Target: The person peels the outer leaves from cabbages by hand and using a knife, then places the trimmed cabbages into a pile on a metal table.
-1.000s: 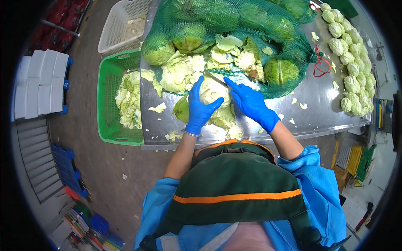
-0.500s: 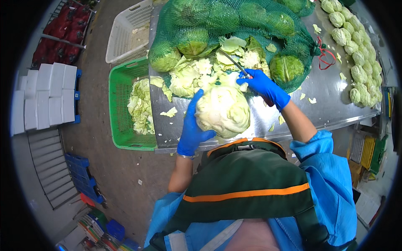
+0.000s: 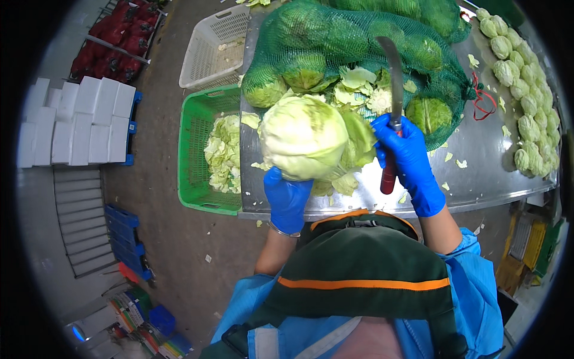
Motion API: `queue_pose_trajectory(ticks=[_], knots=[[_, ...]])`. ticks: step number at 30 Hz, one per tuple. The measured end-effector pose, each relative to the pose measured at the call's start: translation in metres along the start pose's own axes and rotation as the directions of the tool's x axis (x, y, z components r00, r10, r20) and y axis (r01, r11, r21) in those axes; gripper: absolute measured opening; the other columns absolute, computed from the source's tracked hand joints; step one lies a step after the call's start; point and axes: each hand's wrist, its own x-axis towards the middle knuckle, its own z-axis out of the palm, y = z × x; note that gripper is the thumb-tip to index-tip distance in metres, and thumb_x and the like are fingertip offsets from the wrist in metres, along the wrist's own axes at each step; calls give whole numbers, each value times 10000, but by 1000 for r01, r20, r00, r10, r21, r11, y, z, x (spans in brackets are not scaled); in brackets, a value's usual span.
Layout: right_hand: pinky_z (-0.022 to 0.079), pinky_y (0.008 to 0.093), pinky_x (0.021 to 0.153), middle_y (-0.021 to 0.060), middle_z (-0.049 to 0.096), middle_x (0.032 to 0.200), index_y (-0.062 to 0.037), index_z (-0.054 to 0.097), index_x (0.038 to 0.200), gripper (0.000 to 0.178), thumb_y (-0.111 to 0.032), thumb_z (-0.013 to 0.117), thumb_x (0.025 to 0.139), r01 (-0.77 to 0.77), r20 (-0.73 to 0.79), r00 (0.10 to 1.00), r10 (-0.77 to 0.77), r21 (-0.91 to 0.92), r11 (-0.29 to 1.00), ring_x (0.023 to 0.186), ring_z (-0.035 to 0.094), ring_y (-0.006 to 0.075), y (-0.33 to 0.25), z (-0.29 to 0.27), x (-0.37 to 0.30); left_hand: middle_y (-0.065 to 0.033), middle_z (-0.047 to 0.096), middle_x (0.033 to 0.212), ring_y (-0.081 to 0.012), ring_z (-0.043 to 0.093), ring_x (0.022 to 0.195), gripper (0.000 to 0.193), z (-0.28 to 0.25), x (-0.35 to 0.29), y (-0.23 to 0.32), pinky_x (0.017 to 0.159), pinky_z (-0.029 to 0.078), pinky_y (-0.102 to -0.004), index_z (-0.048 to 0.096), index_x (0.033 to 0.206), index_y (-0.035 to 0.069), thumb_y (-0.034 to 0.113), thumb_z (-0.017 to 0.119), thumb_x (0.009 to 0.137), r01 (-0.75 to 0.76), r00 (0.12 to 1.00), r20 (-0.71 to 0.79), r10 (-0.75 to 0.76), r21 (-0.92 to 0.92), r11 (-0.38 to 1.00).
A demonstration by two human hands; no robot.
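A pale green cabbage [image 3: 304, 139] is raised over the near left of the metal table, with my blue-gloved left hand [image 3: 287, 202] gripping it from below. My blue-gloved right hand [image 3: 408, 157] is closed around a knife [image 3: 393, 78] with a curved blade and a red handle; the blade points away from me. Between the cabbage and my right fingers hangs a loose green outer leaf [image 3: 357, 141], which the fingertips seem to touch. Trimmed leaves [image 3: 359, 87] lie behind the cabbage. Green net sacks [image 3: 353, 30] full of cabbages stretch across the far side.
The metal table [image 3: 478, 161] bears rows of trimmed cabbages [image 3: 529, 102] at the right. Left of it stand a green crate [image 3: 190, 149] with leaf scraps and a white crate [image 3: 194, 57]. White boxes [image 3: 81, 122] are stacked farther left. A red tie [image 3: 483, 105] hangs from a sack.
The cabbage has been lifted and turned, its outer leaf now hanging at the right. My right hand has moved nearer to me, and the knife has swung upright. The view has shifted a little.
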Motion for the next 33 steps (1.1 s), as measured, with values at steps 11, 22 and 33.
queue_pose_trajectory(ticks=[11, 22, 33], knots=[[485, 296, 580, 89, 537, 816, -93, 573, 985, 357, -159, 724, 668, 635, 193, 739, -645, -519, 572, 678, 587, 222, 2, 38, -12, -138, 294, 1388, -314, 288, 1281, 821, 12, -7, 0, 1066, 223, -490, 197, 1384, 63, 180, 630, 697, -268, 963, 97, 250, 362, 893], [432, 233, 442, 42, 545, 661, -39, 538, 902, 233, -195, 635, 760, -213, 184, 967, 177, 202, 956, 516, 518, 110, 8, -18, 18, -121, 358, 1342, -277, 358, 1228, 860, -32, -22, -23, 1031, 284, -441, 199, 1375, 79, 376, 674, 723, -274, 940, 162, 300, 881, 385], [425, 224, 468, 75, 567, 877, -76, 534, 1176, 488, -386, 616, 808, -291, 28, 953, 303, -210, 933, 597, 528, 134, 57, -27, 0, -153, 292, 1390, -282, 343, 1247, 735, 11, 27, 10, 1034, 276, -366, 229, 1365, -4, 237, 637, 803, 139, 900, 38, -434, 920, 368]])
